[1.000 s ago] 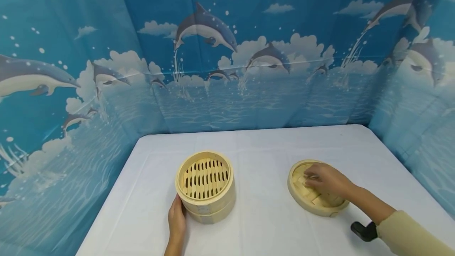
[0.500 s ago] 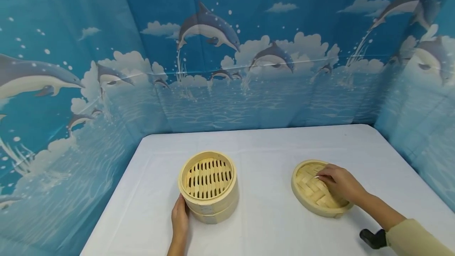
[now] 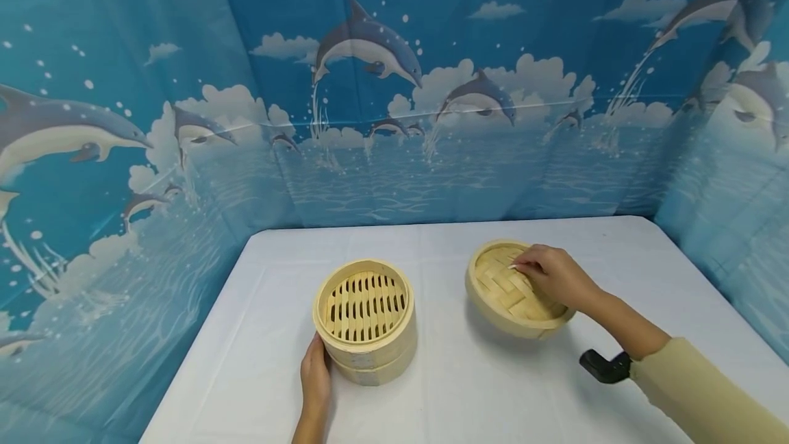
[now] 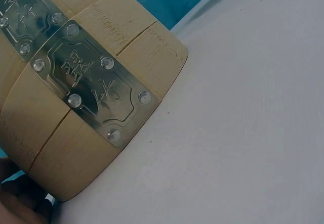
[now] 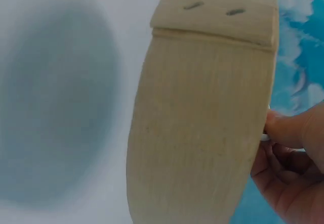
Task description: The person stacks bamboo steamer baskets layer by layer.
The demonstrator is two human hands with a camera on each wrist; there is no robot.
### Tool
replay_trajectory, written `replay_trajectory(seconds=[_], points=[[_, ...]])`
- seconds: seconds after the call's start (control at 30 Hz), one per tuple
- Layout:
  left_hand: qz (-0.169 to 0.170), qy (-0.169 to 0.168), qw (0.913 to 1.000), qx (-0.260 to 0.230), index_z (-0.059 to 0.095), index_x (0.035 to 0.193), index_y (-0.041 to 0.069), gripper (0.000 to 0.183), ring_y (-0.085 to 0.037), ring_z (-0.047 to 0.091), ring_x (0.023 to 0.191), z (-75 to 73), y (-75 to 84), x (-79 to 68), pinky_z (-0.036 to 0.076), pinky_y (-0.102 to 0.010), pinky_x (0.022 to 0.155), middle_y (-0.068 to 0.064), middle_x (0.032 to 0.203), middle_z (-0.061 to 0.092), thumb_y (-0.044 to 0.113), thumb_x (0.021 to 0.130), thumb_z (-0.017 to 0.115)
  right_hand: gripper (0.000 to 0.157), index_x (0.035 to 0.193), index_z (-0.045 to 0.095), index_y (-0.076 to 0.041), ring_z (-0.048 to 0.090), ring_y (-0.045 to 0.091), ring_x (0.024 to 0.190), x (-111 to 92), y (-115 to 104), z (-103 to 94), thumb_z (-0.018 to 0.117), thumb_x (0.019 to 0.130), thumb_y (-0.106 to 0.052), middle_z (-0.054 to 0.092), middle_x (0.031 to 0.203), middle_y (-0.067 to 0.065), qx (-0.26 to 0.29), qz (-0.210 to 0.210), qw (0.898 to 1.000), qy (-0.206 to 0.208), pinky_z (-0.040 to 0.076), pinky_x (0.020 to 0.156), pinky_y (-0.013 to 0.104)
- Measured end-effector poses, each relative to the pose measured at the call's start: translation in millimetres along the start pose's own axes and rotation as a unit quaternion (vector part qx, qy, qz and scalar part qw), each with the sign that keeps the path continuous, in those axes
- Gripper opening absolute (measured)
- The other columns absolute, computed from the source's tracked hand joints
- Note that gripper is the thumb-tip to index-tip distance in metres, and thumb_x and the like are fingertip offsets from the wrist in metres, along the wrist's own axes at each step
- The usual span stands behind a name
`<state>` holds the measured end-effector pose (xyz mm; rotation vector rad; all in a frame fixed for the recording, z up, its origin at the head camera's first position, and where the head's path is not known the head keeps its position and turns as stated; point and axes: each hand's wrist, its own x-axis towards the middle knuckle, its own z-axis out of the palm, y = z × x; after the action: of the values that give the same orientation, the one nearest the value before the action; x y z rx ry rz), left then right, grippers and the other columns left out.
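A two-tier bamboo steamer (image 3: pixel 385 355) stands on the table, its slatted bottom showing from above. My left hand (image 3: pixel 316 377) rests against its left side, partly hidden behind the wall. In the left wrist view, metal plates with rivets (image 4: pixel 91 82) join the steamer's bamboo bands, and dark fingers (image 4: pixel 25 196) touch its lower edge. My right hand (image 3: pixel 557 278) pinches the small white loop on top of the woven bamboo lid (image 3: pixel 505 283). The lid hangs above the table, slightly tilted; the right wrist view has its rim (image 5: pixel 197 118) side-on, with the thumb and finger at the loop.
A white cloth covers the table (image 3: pixel 444 389). A blue curtain with dolphins (image 3: pixel 394 177) surrounds its back and sides. The dark wrist camera mount (image 3: pixel 606 366) juts out below my right sleeve (image 3: pixel 696 382). The lid's shadow (image 5: pixel 61 107) falls on the cloth.
My right hand has taken hold of the lid's loop, lifted the lid off the table and moved it left toward the steamer. The left hand and steamer have stayed put.
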<state>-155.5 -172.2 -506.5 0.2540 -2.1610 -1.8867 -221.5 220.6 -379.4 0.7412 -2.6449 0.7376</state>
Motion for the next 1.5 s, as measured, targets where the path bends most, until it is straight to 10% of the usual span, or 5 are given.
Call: replay_trajectory(seconds=[0.6,1.5], points=[[-0.002,0.002,1.0,0.006,0.027,0.129,-0.002,0.05,-0.02,0.023,0.122,-2.6,4.0,-0.5,0.019,-0.033,0.1,-0.011,0.133,0.027,0.033,0.094,0.019,0.01,0.085,0.066,-0.007,0.055,0.008,0.078,99,-125,22.2,0.058,0.079,-0.006,0.061,0.083,-0.001,0.086,-0.088,0.991,-0.049,0.047,0.063,0.016],[0.028,0.004,0.9996,0.002,0.028,0.127,-0.006,0.051,-0.022,0.025,0.121,-1.7,-0.2,0.2,0.02,-0.034,0.1,-0.014,0.132,0.029,0.032,0.094,0.019,0.011,0.085,0.067,-0.009,0.055,0.007,0.078,125,-162,87.6,0.056,0.081,-0.007,0.062,0.081,-0.002,0.088,-0.111,0.981,-0.132,0.045,0.065,0.014]])
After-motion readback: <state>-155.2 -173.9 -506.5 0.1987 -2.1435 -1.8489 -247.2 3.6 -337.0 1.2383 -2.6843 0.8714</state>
